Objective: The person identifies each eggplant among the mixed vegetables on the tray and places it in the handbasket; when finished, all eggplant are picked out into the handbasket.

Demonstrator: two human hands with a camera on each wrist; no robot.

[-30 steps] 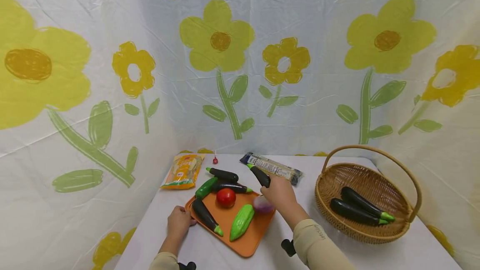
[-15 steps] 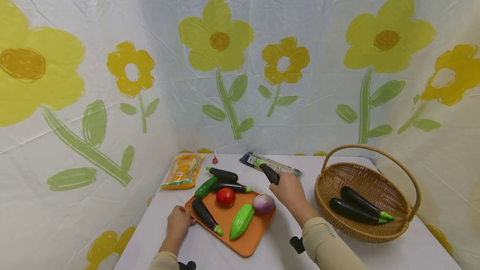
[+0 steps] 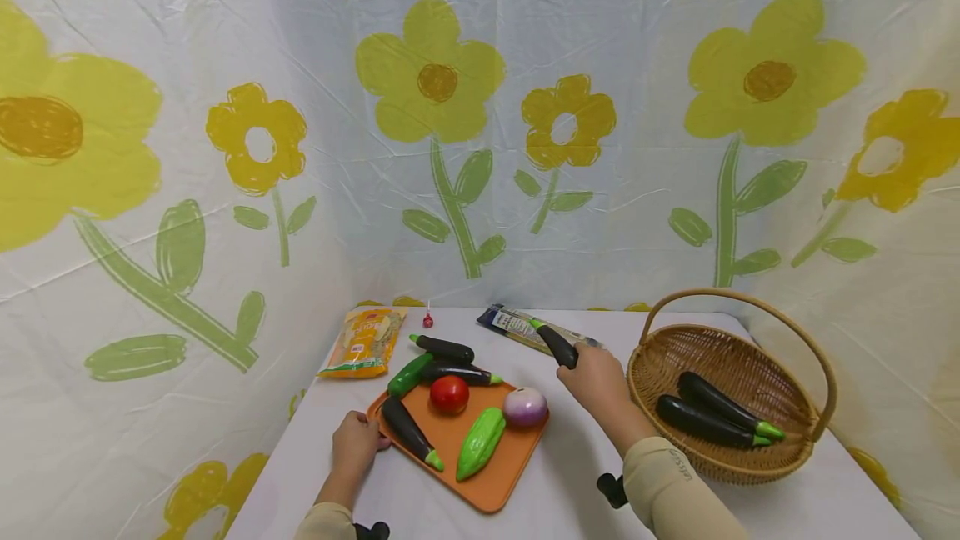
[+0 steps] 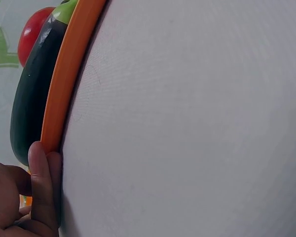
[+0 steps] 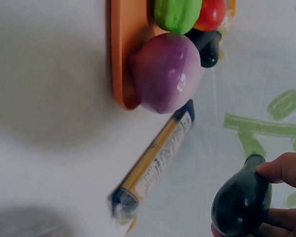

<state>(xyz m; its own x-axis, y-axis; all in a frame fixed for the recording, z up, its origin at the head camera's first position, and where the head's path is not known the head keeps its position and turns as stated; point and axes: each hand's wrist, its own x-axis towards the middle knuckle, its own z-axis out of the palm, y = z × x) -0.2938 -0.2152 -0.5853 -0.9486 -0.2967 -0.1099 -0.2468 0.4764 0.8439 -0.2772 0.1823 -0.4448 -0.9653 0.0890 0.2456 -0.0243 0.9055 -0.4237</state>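
My right hand (image 3: 600,377) holds a dark eggplant (image 3: 557,346) by its thick end above the table, its green tip pointing up and left; the thumb and fingers curl round it in the right wrist view. With my left hand (image 3: 357,444) I pinch the left corner of an orange tray (image 3: 491,500). On the tray lie an eggplant (image 3: 408,432), a red tomato (image 3: 449,395), a light green ridged vegetable (image 3: 481,443) and a purple-white onion (image 3: 525,407). Another eggplant (image 3: 457,373) and a dark green pepper (image 3: 409,376) lie along its back edge.
Right of my right hand stands a wicker basket (image 3: 675,344) with a tall handle and two eggplants (image 3: 708,421). Behind the tray are another eggplant (image 3: 444,349), an orange food bag (image 3: 365,342), a red lollipop (image 3: 428,321) and a long noodle packet (image 3: 513,323). A flower-print cloth hangs behind.
My right hand has moved right, carrying the eggplant from over the onion and noodle packet toward the basket; the onion now shows fully. My left hand stays at the tray corner.
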